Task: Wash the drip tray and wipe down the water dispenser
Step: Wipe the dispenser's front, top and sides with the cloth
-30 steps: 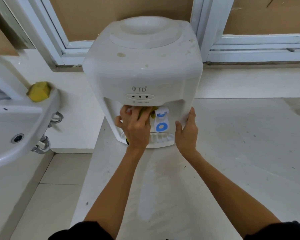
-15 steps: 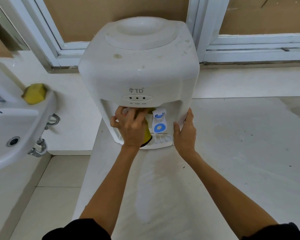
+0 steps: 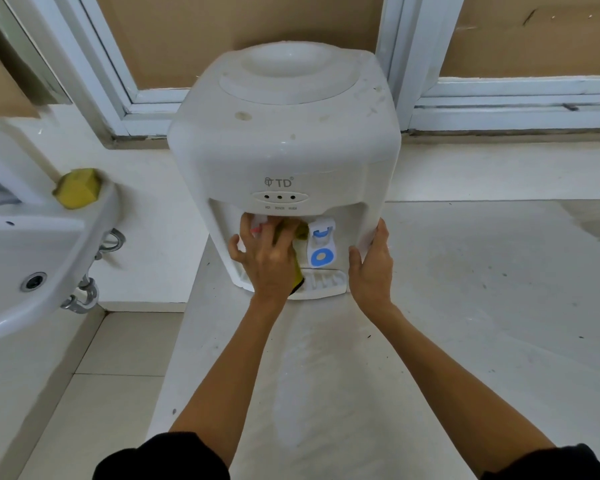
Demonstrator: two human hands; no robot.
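Observation:
A white tabletop water dispenser [image 3: 284, 147] stands on a pale counter [image 3: 465, 306], with stains on its top. My left hand [image 3: 267, 258] presses a yellow cloth [image 3: 297, 268] into the tap recess, over the red-lever tap [image 3: 257, 228]. The blue tap [image 3: 321, 242] shows beside it. My right hand [image 3: 373, 268] lies flat against the dispenser's right front edge, steadying it. The slotted drip tray [image 3: 323, 282] sits in place at the dispenser's base, partly hidden by my left hand.
A white wall basin [image 3: 32, 258] hangs at the left with a yellow sponge [image 3: 77, 188] on its rim and chrome pipework below. White window frames [image 3: 499, 98] run behind the dispenser. Tiled floor lies between basin and counter.
My left hand has shifted slightly inside the recess with the cloth, rubbing near the red tap. The right hand has stayed on the dispenser's side. The camera has moved a little.

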